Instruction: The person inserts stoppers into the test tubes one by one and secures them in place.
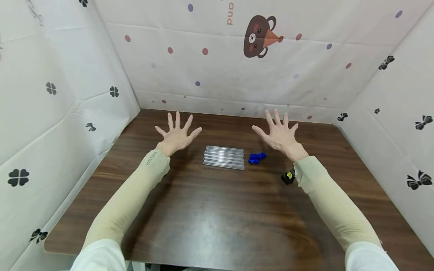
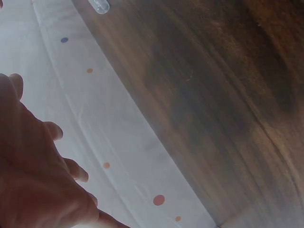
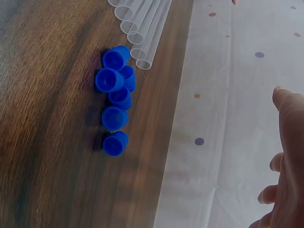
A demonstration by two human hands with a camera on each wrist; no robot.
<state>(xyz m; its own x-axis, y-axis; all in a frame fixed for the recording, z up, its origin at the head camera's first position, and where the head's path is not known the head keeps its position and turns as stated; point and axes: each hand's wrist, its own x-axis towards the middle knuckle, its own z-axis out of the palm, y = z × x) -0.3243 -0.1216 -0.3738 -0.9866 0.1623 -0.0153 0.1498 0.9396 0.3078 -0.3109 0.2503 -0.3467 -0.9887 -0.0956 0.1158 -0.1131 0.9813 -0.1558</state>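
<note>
Several clear test tubes [image 1: 223, 157] lie side by side in a row on the brown table; their open ends [image 3: 144, 64] show in the right wrist view. Just right of them sits a loose cluster of blue caps [image 1: 256, 158], hollow side showing on most [image 3: 114, 118]. My left hand [image 1: 175, 137] is held over the table left of the tubes, fingers spread straight and holding nothing. To the right of the caps, my right hand [image 1: 279, 133] is likewise spread, touching nothing. Part of the left hand [image 2: 38, 166] fills the left wrist view's lower left.
The brown wooden table [image 1: 210, 210] spans the space before me. White patterned sheets stand along its back [image 1: 223, 67], left [image 1: 61, 124] and right sides. A black wrist camera [image 1: 288, 177] hangs under my right wrist.
</note>
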